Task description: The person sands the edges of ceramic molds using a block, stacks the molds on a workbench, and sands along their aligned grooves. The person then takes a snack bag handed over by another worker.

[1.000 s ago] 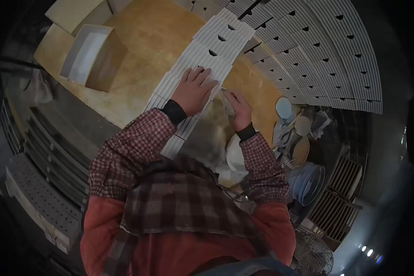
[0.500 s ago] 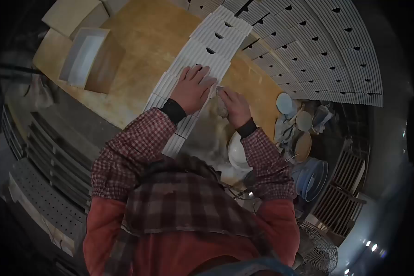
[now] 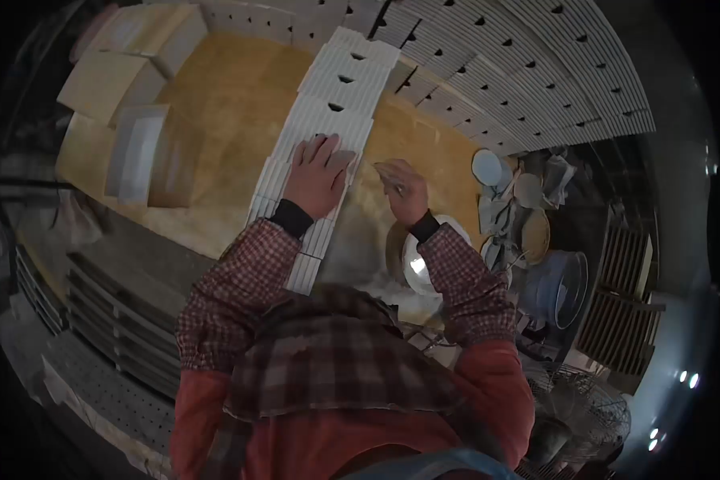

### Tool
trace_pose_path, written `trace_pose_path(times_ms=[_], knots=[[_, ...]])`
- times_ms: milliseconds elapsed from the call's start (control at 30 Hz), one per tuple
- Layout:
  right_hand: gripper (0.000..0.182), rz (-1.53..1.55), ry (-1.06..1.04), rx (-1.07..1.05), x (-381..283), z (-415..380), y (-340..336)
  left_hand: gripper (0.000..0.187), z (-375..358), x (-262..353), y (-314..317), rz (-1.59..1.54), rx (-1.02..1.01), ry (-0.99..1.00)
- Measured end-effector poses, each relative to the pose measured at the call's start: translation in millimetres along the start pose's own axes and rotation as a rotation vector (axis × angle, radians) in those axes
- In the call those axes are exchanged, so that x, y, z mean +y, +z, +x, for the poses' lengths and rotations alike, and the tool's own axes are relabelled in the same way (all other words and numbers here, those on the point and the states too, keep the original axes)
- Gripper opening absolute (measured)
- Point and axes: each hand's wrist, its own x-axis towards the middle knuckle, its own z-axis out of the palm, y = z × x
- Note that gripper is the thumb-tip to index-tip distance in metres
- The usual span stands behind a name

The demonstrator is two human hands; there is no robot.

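Note:
A row of white ridged pieces (image 3: 334, 120) with dark half-round notches runs along the wooden table, from near my body to the far side. My left hand (image 3: 318, 180) lies flat on the row, palm down with its fingers stretched out. To the right of the row, just off its edge, my right hand (image 3: 406, 192) is above the table with its fingers curled into a pinch. Whatever it holds is small and mostly hidden by the fingers, so I cannot name it.
Cardboard boxes (image 3: 108, 88) and an open box (image 3: 146, 156) stand at the table's left. More ridged pieces (image 3: 528, 72) fill the far right. A white bowl (image 3: 418, 264) is beside my right forearm. Buckets (image 3: 554, 288), cloths and a wire fan guard (image 3: 580, 416) are at the right.
My right hand has moved off the row's edge and turned, fingers curled inward. My left hand remains flat on the ridged pieces. The whole view has shifted with my head.

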Motion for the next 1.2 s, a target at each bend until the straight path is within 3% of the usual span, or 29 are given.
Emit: trace_pose_path(times_ms=[133,200,233,267,333,433,500,533,600,633,667,700,767,800,833,900,933,1000,1033,1200], knots=[[0.048,-0.136,-0.082,-0.046,-8,-4,10,0.034,0,3,1,0.049,-0.052,0.000],[0.047,-0.223,-0.152,-0.069,10,-9,23,0.035,-1,-1,2,0.125,-0.120,0.004],[0.043,-0.212,-0.064,-0.121,-4,-7,18,0.035,-1,2,4,0.097,-0.077,0.021],[0.038,-0.232,-0.150,-0.103,-1,-9,23,0.034,-4,-8,7,0.088,-0.097,0.048],[0.034,-0.055,-0.042,-0.082,2,-12,32,0.035,-1,-4,8,0.136,-0.132,0.020],[0.023,0.231,0.175,0.315,11,-31,47,0.037,0,-4,11,0.237,-0.093,0.111],[0.011,0.212,0.278,0.509,4,-51,48,0.038,1,-4,5,0.336,-0.226,0.154],[0.011,0.243,0.333,0.542,7,-62,49,0.038,-1,1,6,0.244,-0.148,0.230],[0.015,0.364,0.553,0.537,-16,-86,29,0.037,7,-15,14,0.358,-0.354,0.232],[0.017,0.359,0.664,0.568,-15,-96,27,0.035,2,-10,11,0.199,-0.223,0.289],[0.019,0.358,0.778,0.597,-16,-107,26,0.034,4,-22,13,0.163,-0.271,0.317],[0.025,0.359,0.671,0.671,-26,-119,17,0.033,12,-29,16,0.126,-0.321,0.348],[0.023,0.317,0.823,0.747,-41,-137,12,0.031,11,-16,7,0.077,-0.263,0.401],[0.024,0.309,0.746,0.841,-24,-149,22,0.031,13,-30,13,0.049,-0.268,0.416],[0.023,0.287,0.882,0.934,-26,-155,25,0.032,14,-39,26,-0.145,-0.187,0.457],[0.027,0.301,0.861,0.945,-62,-169,12,0.029,11,20,-21,0.137,-0.347,0.294],[0.025,0.089,0.795,1.093,15,-183,56,0.029,17,23,-11,0.122,-0.360,0.330],[0.022,0.099,0.814,1.012,-2,-201,54,0.029,21,27,0,0.075,-0.357,0.418],[0.021,0.123,1.029,0.893,-1,-206,55,0.029,21,28,4,0.055,-0.353,0.457],[0.017,0.025,0.909,1.009,-28,-226,64,0.030,16,14,15,-0.023,-0.314,0.583]])
